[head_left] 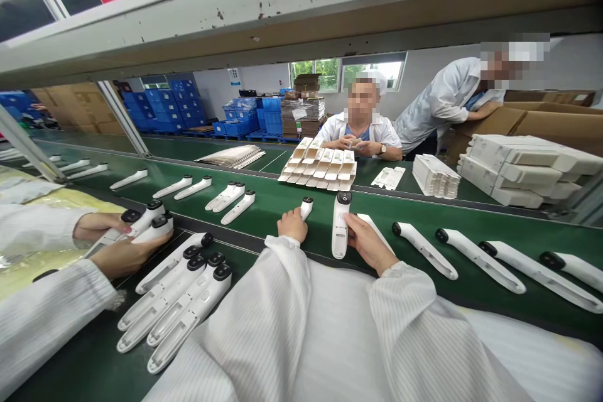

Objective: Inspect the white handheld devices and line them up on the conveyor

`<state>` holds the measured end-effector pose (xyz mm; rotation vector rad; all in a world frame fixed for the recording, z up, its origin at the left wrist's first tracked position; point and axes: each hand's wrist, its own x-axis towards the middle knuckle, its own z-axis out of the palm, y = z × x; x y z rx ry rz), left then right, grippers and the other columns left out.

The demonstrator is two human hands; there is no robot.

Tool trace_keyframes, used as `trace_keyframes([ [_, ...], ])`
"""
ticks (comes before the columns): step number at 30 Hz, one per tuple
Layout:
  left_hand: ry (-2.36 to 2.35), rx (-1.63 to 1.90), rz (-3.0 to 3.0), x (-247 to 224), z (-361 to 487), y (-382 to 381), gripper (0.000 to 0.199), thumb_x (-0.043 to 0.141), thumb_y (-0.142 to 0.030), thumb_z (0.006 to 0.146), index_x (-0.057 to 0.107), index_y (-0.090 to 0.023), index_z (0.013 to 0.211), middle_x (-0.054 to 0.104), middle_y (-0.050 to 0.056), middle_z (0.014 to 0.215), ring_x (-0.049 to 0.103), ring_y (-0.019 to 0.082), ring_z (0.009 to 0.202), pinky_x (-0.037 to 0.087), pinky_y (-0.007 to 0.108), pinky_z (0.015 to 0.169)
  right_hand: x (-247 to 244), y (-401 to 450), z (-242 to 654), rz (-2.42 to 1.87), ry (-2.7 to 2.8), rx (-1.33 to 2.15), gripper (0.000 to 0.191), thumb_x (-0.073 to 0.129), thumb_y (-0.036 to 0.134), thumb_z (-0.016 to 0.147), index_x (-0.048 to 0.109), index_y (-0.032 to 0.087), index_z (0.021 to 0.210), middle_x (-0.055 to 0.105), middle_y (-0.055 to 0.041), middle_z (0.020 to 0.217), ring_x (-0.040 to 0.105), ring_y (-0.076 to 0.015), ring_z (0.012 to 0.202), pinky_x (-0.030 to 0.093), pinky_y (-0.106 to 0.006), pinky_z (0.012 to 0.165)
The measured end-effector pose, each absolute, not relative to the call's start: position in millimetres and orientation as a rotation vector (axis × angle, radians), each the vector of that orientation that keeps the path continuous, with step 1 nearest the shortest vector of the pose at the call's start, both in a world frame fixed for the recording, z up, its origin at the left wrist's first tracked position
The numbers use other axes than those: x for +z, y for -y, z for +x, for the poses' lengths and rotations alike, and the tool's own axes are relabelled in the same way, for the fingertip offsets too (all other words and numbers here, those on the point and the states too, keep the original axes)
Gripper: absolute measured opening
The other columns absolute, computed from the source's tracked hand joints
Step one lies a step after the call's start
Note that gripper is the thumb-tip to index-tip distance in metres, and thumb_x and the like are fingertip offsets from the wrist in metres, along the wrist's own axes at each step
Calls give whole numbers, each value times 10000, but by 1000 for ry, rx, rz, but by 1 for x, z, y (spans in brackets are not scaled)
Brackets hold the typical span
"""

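Over the green conveyor belt, my right hand (pixel 370 242) grips a white handheld infrared thermometer (pixel 340 226) by its side, upright, black head up and the hollow of its handle facing me. Behind that hand part of another white thermometer (pixel 377 229) shows. To the left, my left hand (pixel 293 226) is closed round a second thermometer (pixel 306 207); only its black-tipped head and a bit of its body stick out past the fingers. Several more thermometers (pixel 426 250) lie spaced along the belt to the right, and others (pixel 238 206) to the left.
At left, a co-worker's hands (pixel 127 251) hold several thermometers beside a group of them (pixel 188 301) on the near table. Across the belt, a seated person (pixel 362 125) works behind open small boxes (pixel 320 166). White trays (pixel 522 169) are stacked at right; a shelf beam (pixel 292 6) crosses overhead.
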<state>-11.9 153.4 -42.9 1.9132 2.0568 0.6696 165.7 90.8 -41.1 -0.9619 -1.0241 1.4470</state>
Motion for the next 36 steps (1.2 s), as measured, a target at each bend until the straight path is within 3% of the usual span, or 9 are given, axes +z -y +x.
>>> trace_keyframes([
  [4, -1753, 855, 1672, -46, -6, -156, 493, 512, -84, 737, 512, -122, 1228, 581, 163, 1167, 513, 283, 1105, 406, 388, 913, -40, -92, 164, -1039, 1026, 1434, 280, 548, 477, 801, 582, 210, 880, 673, -49, 894, 617, -178, 782, 486, -288, 668],
  [7, -1286, 1044, 1158, -42, 1, -151, 401, 429, -153, 775, 543, -119, 1157, 635, 126, 1021, 602, 216, 899, 479, 278, 641, -45, -97, 166, -1229, 1121, 1328, 279, 472, 455, 839, 557, 195, 890, 670, -66, 897, 623, -182, 738, 484, -308, 683],
  [10, -909, 1025, 756, -36, 9, -141, 338, 347, -185, 796, 579, -82, 1018, 644, 132, 883, 594, 167, 659, 367, 210, 407, -53, -104, 174, -1607, 1360, 1021, 242, 505, 406, 810, 558, 192, 909, 657, -65, 879, 614, -203, 782, 459, -317, 719],
  [14, -779, 958, 641, -31, 21, -130, 350, 358, -323, 874, 599, -77, 935, 625, 101, 741, 500, 111, 477, 300, 192, 346, -59, -105, 182, -1892, 1634, 518, 289, 464, 318, 820, 573, 168, 1042, 615, -126, 1021, 578, -270, 947, 422, -373, 811],
  [18, -826, 958, 628, -31, 31, -125, 271, 486, -361, 850, 598, -121, 908, 611, 61, 716, 526, 111, 525, 317, 187, 373, -58, -103, 178, -1653, 1632, 237, 374, 440, 306, 825, 553, 147, 1144, 552, -153, 1156, 500, -292, 1089, 375, -422, 933],
  [22, -746, 1069, 665, -35, 35, -123, 249, 655, -198, 706, 577, -169, 940, 608, 13, 728, 571, 118, 629, 432, 206, 542, -54, -102, 164, -1277, 1496, 660, 393, 554, 461, 759, 593, 198, 1048, 604, -84, 1028, 580, -222, 885, 453, -385, 845],
  [27, -782, 1094, 699, -35, 34, -122, 232, 626, -172, 662, 578, -178, 888, 609, 4, 724, 569, 133, 651, 448, 250, 621, -47, -97, 158, -1011, 1150, 1282, 417, 690, 445, 633, 590, 217, 968, 630, -25, 919, 593, -201, 846, 496, -331, 714],
  [33, -951, 1093, 803, -36, 23, -130, 192, 577, -264, 733, 596, -186, 907, 607, 14, 765, 561, 120, 666, 418, 229, 604, -41, -92, 163, -979, 1048, 1380, 360, 656, 522, 682, 604, 212, 857, 616, -12, 850, 572, -173, 798, 481, -276, 628],
  [36, -1242, 1104, 1181, -37, 6, -143, 187, 540, -232, 762, 606, -172, 926, 627, 56, 859, 585, 160, 764, 444, 273, 692, -43, -92, 164, -1016, 1053, 1385, 365, 632, 558, 700, 599, 216, 825, 630, -21, 860, 581, -182, 816, 478, -266, 615],
])
